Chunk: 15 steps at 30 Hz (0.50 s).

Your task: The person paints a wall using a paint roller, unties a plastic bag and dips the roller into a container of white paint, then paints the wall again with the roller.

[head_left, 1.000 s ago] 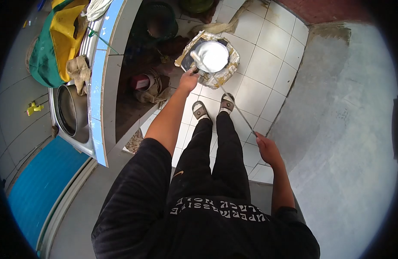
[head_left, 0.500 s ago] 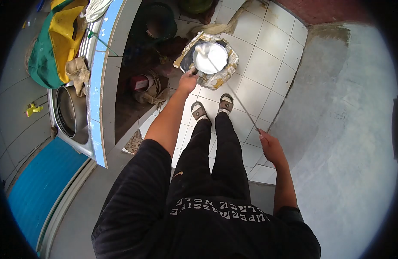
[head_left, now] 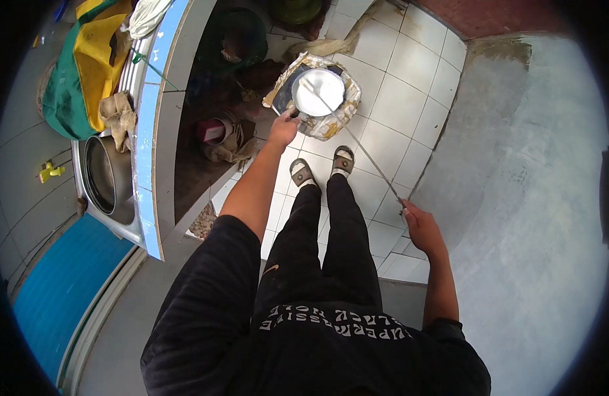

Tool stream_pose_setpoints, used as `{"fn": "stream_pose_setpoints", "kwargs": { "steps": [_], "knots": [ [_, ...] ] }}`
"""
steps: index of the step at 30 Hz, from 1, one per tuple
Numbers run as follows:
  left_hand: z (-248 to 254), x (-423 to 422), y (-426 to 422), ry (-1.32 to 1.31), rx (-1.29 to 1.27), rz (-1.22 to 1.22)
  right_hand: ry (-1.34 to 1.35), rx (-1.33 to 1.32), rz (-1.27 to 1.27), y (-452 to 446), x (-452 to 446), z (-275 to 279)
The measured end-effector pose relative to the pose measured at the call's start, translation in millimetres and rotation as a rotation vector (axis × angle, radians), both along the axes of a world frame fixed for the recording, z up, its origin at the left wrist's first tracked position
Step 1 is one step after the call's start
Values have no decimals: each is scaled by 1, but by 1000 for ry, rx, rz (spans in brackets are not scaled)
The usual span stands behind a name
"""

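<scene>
A round metal pan point(head_left: 327, 102) with white, shiny contents rests on a battered, tape-covered box point(head_left: 334, 125) on the floor. My left hand point(head_left: 284, 130) is closed at the pan's near left side, apparently around its short handle. My right hand point(head_left: 420, 226), well out to the right, is wrapped round the end of a long thin rod point(head_left: 373, 164). The rod slants across the floor to the pan. Its pale, small head point(head_left: 309, 84) lies over the white contents; I cannot tell whether it is a roller or a brush.
My sandalled feet point(head_left: 343, 158) stand on white floor tiles point(head_left: 390, 119) just before the box. At the left, a counter with a blue edge point(head_left: 146, 171) bears a large metal pot point(head_left: 113, 175) and a green and yellow bag point(head_left: 73, 86). A grey wall point(head_left: 522, 185) rises at the right.
My right hand has moved slightly outward to the right with the rod. The rod's head has shifted toward the middle of the pan. My left hand stays at the pan's side.
</scene>
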<state>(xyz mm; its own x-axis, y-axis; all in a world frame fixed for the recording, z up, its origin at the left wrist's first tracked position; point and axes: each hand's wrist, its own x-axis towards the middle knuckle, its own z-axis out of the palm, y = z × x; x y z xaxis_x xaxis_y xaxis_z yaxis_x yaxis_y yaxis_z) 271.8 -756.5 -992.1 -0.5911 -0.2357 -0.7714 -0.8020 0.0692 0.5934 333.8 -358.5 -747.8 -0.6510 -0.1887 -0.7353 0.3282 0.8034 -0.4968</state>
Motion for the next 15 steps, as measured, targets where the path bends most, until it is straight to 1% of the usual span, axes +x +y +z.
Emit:
{"fn": "stream_pose_setpoints", "kwargs": {
  "steps": [2, 3, 5, 6, 8, 10, 12, 13, 15],
  "knots": [
    [-7, 2, -1, 16, 13, 22, -72, 140, 52, 10, 1, 16],
    [-11, 2, -3, 13, 13, 25, -74, 140, 55, 14, 1, 15],
    [-18, 5, -4, 54, 12, 32, 31, 104, -22, 22, 6, 14],
    [-23, 10, -3, 52, 17, 33, 30, 110, -21, 23, 11, 7],
    [-30, 7, -3, 63, -41, 17, 99, 33, -48, 14, 16, -7],
    [-36, 2, 0, 62, -42, 19, 66, 34, -29, 11, 13, -1],
    [-33, 6, -2, 39, -58, 39, -46, 60, -36, 10, 14, -2],
    [-32, 8, -4, 34, -61, 39, -50, 58, -36, 10, 17, -6],
    [-22, 4, -3, 15, 36, 44, 25, 19, -103, 8, 21, -16]
  ]
}}
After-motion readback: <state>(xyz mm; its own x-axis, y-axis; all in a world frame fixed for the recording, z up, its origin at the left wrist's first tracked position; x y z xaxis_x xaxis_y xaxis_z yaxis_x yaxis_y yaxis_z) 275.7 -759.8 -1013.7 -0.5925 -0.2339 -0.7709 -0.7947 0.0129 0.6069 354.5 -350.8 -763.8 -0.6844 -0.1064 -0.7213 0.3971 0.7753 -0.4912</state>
